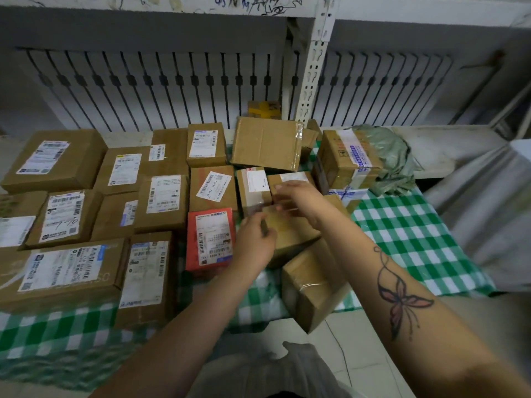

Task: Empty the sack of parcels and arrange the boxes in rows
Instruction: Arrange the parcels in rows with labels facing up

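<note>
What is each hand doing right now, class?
Left hand: grips the small brown box.
Right hand: on the same box; grip too blurred to tell.

On the white label of a brown box (213,187), marks like "J4 202" are written twice by hand. Low on the label of the red box (209,239), numbers like "5860 91" are printed. On the big flat box (69,271), "50" is seen beside the label. Dark pen scribbles are seen on the white beam (172,4), but cannot be read. All other labels are too blurred.
</note>
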{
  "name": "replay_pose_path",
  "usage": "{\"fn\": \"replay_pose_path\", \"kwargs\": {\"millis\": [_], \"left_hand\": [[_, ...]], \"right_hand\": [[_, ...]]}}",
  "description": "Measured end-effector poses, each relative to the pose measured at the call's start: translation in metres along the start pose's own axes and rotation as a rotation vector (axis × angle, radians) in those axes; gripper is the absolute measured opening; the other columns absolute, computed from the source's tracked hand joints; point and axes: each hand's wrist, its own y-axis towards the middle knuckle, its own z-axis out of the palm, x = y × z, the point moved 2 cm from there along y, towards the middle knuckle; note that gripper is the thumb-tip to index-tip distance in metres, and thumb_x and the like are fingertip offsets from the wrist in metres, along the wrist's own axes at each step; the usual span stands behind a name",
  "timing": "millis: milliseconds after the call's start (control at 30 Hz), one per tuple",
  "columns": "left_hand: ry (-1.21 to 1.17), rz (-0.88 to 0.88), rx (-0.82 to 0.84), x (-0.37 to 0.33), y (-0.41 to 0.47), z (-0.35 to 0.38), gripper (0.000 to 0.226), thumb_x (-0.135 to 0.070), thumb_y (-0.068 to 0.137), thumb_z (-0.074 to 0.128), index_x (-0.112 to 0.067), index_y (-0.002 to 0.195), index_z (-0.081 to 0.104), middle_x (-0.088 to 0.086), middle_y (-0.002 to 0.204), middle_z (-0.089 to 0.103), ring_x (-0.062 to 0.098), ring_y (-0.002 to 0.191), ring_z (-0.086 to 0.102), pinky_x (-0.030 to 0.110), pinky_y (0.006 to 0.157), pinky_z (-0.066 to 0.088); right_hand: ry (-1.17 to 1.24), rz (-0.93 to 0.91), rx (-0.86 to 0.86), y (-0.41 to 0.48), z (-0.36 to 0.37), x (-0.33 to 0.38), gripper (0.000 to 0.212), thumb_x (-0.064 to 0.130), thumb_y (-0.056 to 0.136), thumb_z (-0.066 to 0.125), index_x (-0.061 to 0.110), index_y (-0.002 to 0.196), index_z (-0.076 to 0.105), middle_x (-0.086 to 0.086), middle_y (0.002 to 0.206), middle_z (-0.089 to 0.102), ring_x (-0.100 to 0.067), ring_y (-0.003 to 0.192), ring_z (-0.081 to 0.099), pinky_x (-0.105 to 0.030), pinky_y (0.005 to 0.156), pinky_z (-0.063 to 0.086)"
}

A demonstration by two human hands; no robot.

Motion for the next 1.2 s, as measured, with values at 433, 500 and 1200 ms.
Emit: {"fn": "replay_pose_path", "kwargs": {"millis": [433, 500, 1200], "left_hand": [[0.382, 0.161, 0.247, -0.010, -0.059, 0.035, 0.085, -0.064, 0.072, 0.062, -0.025, 0.142, 0.033, 0.001, 0.143, 0.036, 0.024, 0.133, 0.032, 0.040, 0.109, 0.032], [0.558, 0.186, 0.295, -0.008, -0.065, 0.042, 0.106, -0.071, 0.063, 0.064, -0.026, 0.147, 0.017, 0.002, 0.148, 0.026, 0.026, 0.136, 0.026, 0.040, 0.110, 0.027], [-0.610, -0.199, 0.221, 0.036, -0.063, -0.076, 0.042, -0.013, 0.083, 0.064, -0.017, 0.123, 0.050, 0.007, 0.123, 0.053, 0.023, 0.102, 0.055, 0.042, 0.085, 0.052]], "right_hand": [[-0.146, -0.116, -0.482, -0.054, -0.038, -0.053, 0.021, 0.015, 0.090, 0.054, 0.015, 0.108, 0.065, -0.001, 0.103, 0.060, -0.017, 0.095, 0.054, -0.029, 0.084, 0.042], [-0.263, -0.030, -0.559, -0.065, -0.042, -0.060, 0.029, 0.020, 0.088, 0.052, 0.019, 0.116, 0.062, -0.005, 0.115, 0.062, -0.024, 0.106, 0.057, -0.035, 0.092, 0.046], [0.143, 0.362, -0.425, -0.092, -0.012, -0.049, 0.065, 0.051, 0.089, 0.050, 0.014, 0.141, 0.036, -0.012, 0.142, 0.042, -0.033, 0.128, 0.043, -0.048, 0.107, 0.035]]}}
